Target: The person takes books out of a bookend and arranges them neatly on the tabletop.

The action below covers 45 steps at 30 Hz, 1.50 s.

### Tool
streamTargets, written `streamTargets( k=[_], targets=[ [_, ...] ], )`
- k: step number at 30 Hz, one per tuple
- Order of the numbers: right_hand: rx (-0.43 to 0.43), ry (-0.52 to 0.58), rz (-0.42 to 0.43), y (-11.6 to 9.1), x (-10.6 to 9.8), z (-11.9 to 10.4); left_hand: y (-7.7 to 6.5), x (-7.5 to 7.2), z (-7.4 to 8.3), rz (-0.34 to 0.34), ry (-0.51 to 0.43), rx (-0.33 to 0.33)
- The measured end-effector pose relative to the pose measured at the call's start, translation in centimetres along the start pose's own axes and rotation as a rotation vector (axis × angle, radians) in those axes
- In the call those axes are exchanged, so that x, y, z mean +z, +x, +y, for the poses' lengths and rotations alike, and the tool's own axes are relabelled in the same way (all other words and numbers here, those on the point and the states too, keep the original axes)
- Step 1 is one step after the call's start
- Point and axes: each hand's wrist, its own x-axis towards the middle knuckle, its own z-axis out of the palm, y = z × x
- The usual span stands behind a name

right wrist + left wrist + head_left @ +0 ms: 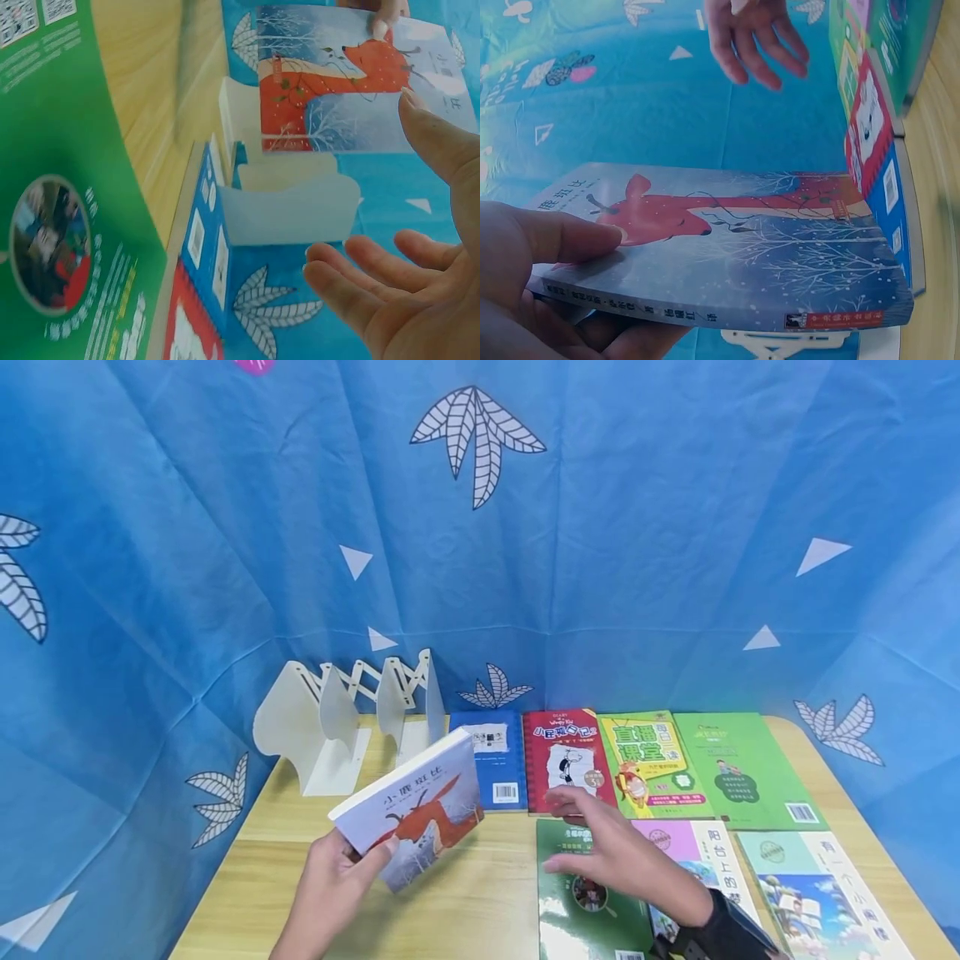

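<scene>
My left hand (333,881) grips a paperback book (431,810) with a red deer on a snowy blue-grey cover. In the left wrist view the thumb lies on the deer cover (727,240) and the fingers are under the spine. The book hangs tilted above the table, in front of the white bookend rack (341,735). My right hand (618,852) is held over the books at the right, fingers spread and holding nothing. Below it lies a dark green book (562,922); the red comic book (543,777) is just beyond its fingertips.
Along the table's back lie a blue book (502,777), a yellow-green book (660,768) and a green book (757,768). Two more picture books, one pink-topped (686,852) and one mint-topped (817,902), lie at the front right. A blue patterned cloth (637,543) hangs behind the wooden table (247,893).
</scene>
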Motion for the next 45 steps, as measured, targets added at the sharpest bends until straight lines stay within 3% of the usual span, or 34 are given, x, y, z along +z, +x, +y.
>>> streamTargets(
  k=[4, 10, 18, 25, 33, 41, 43, 45],
  targets=[
    [-0.033, 0.02, -0.012, 0.3, 0.5, -0.5, -0.3, 0.7, 0.5, -0.027, -0.047, 0.049],
    [-0.013, 0.025, -0.05, 0.6, 1.0, -1.4, -0.7, 1.4, 1.0, -0.103, -0.102, 0.16],
    [-0.029, 0.079, -0.101, 1.1, 1.8, -2.7, -0.9, 1.8, 1.3, -0.26, -0.112, 0.129],
    [-0.093, 0.094, -0.143, 1.1, 2.2, -3.2, -1.1, 1.6, 1.4, -0.337, -0.067, 0.221],
    [-0.178, 0.056, -0.156, 1.0, 2.2, -3.3, -1.1, 1.3, 1.6, -0.391, -0.043, 0.177],
    [-0.238, 0.099, -0.095, 0.7, 2.6, -3.4, -0.5, 0.1, 1.8, -0.457, 0.022, -0.034],
    [-0.216, 0.137, -0.088, 0.7, 2.8, -3.5, -0.5, -0.3, 1.8, -0.43, 0.015, -0.028],
    [-0.171, 0.184, -0.097, 0.8, 2.9, -3.6, -0.5, -0.7, 1.8, -0.379, 0.0, 0.027]
  ],
)
